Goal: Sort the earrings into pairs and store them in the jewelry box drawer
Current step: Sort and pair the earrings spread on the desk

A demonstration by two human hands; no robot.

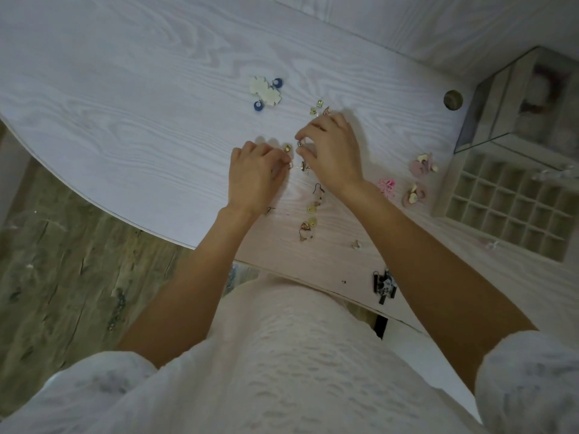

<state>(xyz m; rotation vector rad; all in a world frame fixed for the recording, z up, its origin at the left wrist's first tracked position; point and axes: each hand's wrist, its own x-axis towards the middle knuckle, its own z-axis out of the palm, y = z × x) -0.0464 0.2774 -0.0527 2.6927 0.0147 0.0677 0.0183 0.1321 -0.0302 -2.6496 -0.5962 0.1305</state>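
Many small earrings lie scattered on the white table point(125, 104). My left hand point(253, 173) pinches a small metal earring at its fingertips. My right hand point(329, 148) pinches another small silver earring just above a round stud point(303, 166) on the table. A pair of cream flower earrings with blue discs point(266, 92) lies further back. Small gold square studs point(316, 107) sit behind my right hand. Yellow bead hook earrings point(311, 209) lie between my forearms. Mauve flower earrings point(423, 162) and a pink one point(386, 184) lie at the right. The open jewelry box drawer point(438, 202) with several small compartments is at the far right.
The glass-sided jewelry box point(488, 120) stands behind the drawer at the right. A round brown knob-like object point(453, 100) sits left of it. A black-and-white earring point(384, 286) lies near the table's front edge. The curved table edge point(94, 198) drops to a wooden floor at the left.
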